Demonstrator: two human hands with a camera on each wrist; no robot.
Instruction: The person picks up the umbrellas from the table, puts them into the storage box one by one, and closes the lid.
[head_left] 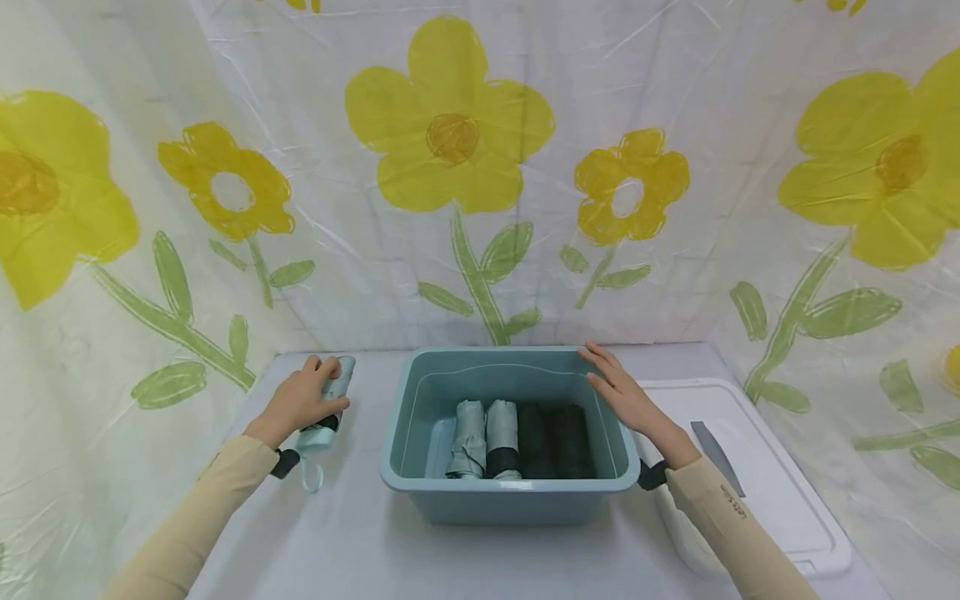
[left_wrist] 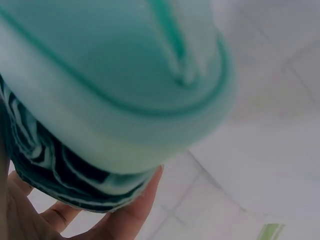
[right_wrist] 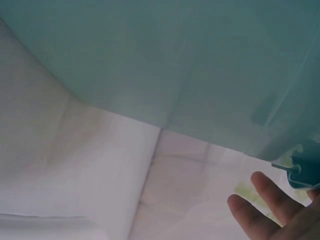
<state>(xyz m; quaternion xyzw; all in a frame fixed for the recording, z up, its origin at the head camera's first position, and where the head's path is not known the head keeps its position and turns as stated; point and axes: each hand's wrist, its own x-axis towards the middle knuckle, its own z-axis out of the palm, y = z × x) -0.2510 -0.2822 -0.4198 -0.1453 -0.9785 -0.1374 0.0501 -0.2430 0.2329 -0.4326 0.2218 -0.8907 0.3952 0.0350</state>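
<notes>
My left hand [head_left: 298,406] grips a folded pale-teal umbrella [head_left: 341,382] left of the bin, thumb and fingers around its sides. Its teal handle end [left_wrist: 135,100] fills much of the left wrist view, with dark and pale fabric folds beneath. A wrist loop [head_left: 312,477] hangs from that end. My right hand [head_left: 630,402] rests at the right rim of a blue-green plastic bin [head_left: 510,504], fingers extended and spread. Inside the bin, two pale grey rolled bundles [head_left: 470,433] lie beside dark rolled bundles [head_left: 557,442], one pale bundle having a black band.
A white lid [head_left: 787,500] with a grey handle piece lies right of the bin, partly under my right forearm. The table has a pale cover [head_left: 345,542]. Behind it hangs a white curtain [head_left: 330,275] printed with yellow flowers.
</notes>
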